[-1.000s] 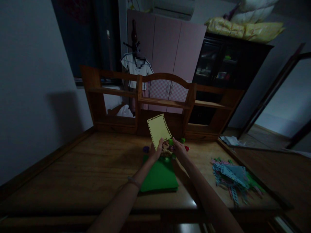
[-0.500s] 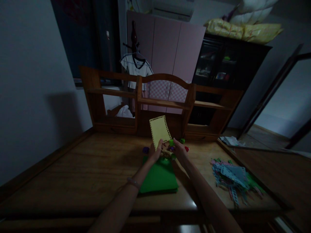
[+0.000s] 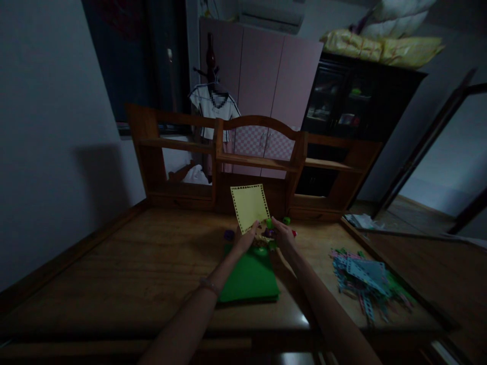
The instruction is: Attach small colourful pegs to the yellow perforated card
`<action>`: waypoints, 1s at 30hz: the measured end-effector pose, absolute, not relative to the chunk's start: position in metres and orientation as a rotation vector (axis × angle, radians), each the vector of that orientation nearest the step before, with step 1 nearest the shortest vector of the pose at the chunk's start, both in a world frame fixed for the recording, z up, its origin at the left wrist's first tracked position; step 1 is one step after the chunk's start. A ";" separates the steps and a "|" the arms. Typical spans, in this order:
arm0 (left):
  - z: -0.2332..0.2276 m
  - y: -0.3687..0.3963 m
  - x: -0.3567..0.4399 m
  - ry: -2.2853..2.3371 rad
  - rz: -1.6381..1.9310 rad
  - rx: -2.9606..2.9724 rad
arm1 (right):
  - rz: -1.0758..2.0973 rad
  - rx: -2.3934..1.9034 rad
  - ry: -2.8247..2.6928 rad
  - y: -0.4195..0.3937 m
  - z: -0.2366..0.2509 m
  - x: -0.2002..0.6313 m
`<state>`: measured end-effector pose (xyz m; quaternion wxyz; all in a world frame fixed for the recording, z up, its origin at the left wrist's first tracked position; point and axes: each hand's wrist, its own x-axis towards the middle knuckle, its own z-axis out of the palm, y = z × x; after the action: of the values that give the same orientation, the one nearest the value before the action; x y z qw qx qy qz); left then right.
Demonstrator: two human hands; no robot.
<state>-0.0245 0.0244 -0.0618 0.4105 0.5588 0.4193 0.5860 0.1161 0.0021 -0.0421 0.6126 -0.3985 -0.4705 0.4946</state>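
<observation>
My left hand (image 3: 246, 239) pinches the lower edge of a yellow sheet of paper (image 3: 249, 205), which stands tilted up. Small dark punched shapes run along the sheet's edges. At the sheet's lower right corner my right hand (image 3: 283, 234) is closed on a small green paper punch (image 3: 269, 223); the fingers partly hide it. Below the hands lies a stack of green foam sheets or paper (image 3: 249, 276). Small yellowish scraps (image 3: 262, 240) are scattered at its far edge, with another green punch (image 3: 272, 245) among them.
A purple punch (image 3: 229, 234) lies left of the hands; a green one (image 3: 286, 220) and a red piece (image 3: 294, 233) lie to the right. Cut paper strips (image 3: 367, 279) are heaped on the desk's right side. A wooden shelf (image 3: 258, 162) borders the desk's far edge.
The yellow sheet has turned to face me more squarely and appears wider. My left hand has shifted slightly right; my right hand stays nearly in place with the green punch.
</observation>
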 end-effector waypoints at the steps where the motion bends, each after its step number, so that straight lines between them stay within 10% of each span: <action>1: -0.061 0.024 -0.024 1.044 1.477 1.425 | 1.136 -0.919 -1.092 0.002 -0.043 0.116; 30: -0.059 0.022 -0.025 1.094 1.434 1.330 | 1.157 -0.895 -1.170 -0.005 -0.037 0.114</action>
<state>-0.0251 0.0217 -0.0588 0.4351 0.5343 0.4396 0.5762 0.1136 -0.0047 -0.0375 0.5926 -0.3850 -0.5031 0.4975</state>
